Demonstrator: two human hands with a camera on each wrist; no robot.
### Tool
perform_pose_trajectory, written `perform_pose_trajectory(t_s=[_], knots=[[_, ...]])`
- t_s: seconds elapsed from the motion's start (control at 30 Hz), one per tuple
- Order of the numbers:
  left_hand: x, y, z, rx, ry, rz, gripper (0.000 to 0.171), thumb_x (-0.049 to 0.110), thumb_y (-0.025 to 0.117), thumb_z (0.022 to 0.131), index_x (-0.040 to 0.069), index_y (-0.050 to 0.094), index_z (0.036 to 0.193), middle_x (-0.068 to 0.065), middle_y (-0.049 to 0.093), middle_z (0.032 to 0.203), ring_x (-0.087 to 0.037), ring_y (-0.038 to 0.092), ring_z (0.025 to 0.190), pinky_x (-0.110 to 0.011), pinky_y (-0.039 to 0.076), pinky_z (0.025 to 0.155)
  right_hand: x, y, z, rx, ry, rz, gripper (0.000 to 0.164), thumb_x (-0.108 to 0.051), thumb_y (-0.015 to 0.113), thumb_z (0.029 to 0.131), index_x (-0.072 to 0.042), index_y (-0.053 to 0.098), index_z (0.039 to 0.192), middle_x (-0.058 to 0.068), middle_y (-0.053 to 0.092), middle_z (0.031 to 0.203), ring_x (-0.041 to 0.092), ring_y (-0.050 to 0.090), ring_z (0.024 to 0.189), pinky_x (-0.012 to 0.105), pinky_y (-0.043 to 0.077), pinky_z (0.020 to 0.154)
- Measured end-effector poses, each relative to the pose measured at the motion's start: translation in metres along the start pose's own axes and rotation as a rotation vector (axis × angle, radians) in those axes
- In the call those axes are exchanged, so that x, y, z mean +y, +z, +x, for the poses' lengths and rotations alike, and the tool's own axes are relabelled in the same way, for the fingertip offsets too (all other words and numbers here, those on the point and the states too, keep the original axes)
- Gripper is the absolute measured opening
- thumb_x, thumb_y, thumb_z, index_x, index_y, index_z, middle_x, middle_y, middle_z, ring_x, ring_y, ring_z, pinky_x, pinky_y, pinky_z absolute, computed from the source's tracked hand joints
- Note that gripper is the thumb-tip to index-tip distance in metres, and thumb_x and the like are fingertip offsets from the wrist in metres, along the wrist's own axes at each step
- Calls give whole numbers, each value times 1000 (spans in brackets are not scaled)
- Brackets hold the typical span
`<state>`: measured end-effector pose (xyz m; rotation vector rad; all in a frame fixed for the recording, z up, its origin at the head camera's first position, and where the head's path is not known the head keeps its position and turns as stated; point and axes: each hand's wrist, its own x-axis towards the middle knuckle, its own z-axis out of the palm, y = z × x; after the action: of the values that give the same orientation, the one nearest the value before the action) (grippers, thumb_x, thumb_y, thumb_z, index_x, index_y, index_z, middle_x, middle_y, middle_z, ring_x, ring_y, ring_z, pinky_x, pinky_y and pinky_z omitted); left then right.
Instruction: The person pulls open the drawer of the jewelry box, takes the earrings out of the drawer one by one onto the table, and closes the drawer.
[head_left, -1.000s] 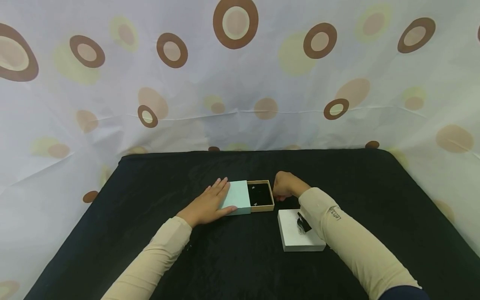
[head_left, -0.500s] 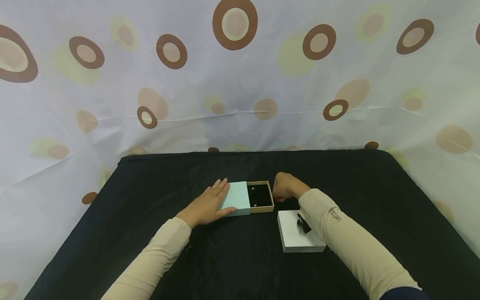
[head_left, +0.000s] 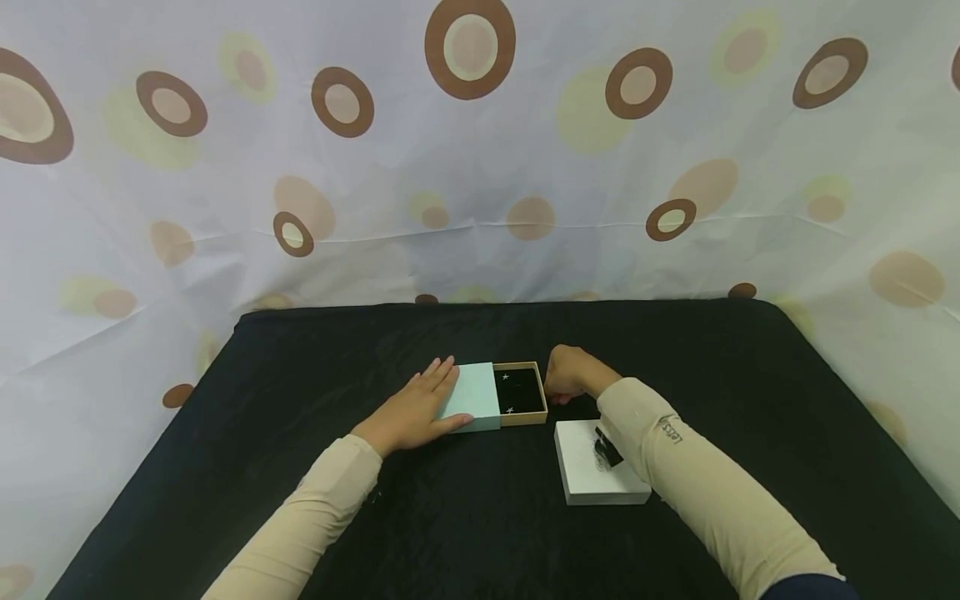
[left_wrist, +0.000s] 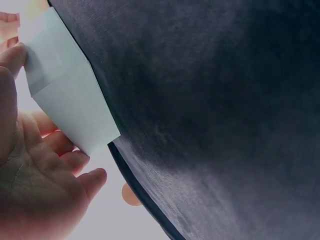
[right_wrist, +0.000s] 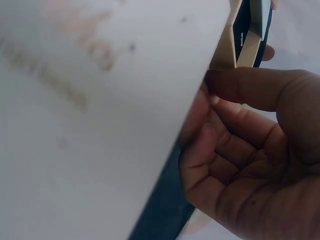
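Observation:
A pale blue jewelry box sleeve lies on the table, its tan inner drawer showing out of the right end. Inside the drawer, a black pad carries two small silver star-shaped earrings. My left hand holds the sleeve's left end, thumb along the near side and fingers reaching across to the far side. With curled fingers, my right hand pinches the drawer's right end; in the right wrist view the thumb meets the drawer's edge. The fingertips' exact hold is partly hidden.
A white box with dark print stands near the right forearm, partly under the sleeve. Black cloth covers the table. Behind it hangs a white curtain with brown and yellow circles.

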<state>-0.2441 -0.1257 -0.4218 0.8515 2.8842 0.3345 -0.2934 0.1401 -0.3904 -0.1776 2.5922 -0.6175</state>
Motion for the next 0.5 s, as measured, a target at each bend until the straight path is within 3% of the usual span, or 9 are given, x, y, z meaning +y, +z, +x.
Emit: perform_pose_trajectory(t_s=[0.17,0.37,0.5], knots=[[0,0,0,-3,-7,4,84,59,46,94,3,20,152,-11,13,160,-29,11,147,-47,18,117,-1,-2,-2,-4,-25,-43,36,-3,61,87,-7,62,51,5,67,62,14,62,52,21,43,44],[-1,2,0,0,-10,-2,85,59,45,94,3,19,152,-11,12,160,-27,10,148,-47,17,117,-8,-9,-11,12,-35,-78,28,-9,61,90,-4,68,64,5,67,64,16,63,55,26,50,52],[0,1,0,-3,-12,-5,84,59,46,94,4,19,153,-11,12,160,-27,9,148,-47,17,117,-13,-13,-17,51,-97,-67,31,-14,58,93,-2,71,67,8,68,63,17,62,56,23,44,49]])
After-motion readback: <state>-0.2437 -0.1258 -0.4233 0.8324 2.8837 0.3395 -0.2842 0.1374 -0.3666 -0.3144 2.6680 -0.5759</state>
